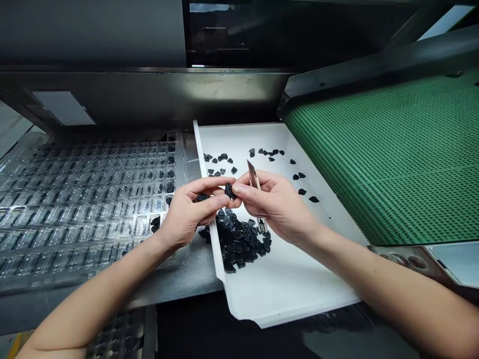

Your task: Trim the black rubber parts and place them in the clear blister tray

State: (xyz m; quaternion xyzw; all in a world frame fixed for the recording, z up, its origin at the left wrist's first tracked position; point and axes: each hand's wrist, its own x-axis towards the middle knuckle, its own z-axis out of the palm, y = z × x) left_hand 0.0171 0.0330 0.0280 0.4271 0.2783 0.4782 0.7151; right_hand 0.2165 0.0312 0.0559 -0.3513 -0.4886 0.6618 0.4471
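Between the fingertips of both hands is a small black plastic part point(229, 191) with a round ribbed face. My left hand point(194, 207) pinches it from the left, and another black part point(202, 198) shows inside the curled fingers. My right hand point(271, 202) touches the part with thumb and fingertip while gripping a utility knife point(254, 179), its blade pointing up and away. Under the hands, a heap of similar black parts point(243, 237) lies in a white tray point(295, 284).
Clear plastic compartment trays point(93, 199) lie to the left, with black parts in their right-hand columns. A green conveyor belt point(392, 149) slopes down on the right. Several loose black parts point(275, 152) are scattered over the tray's far side. A metal panel point(179, 94) stands behind.
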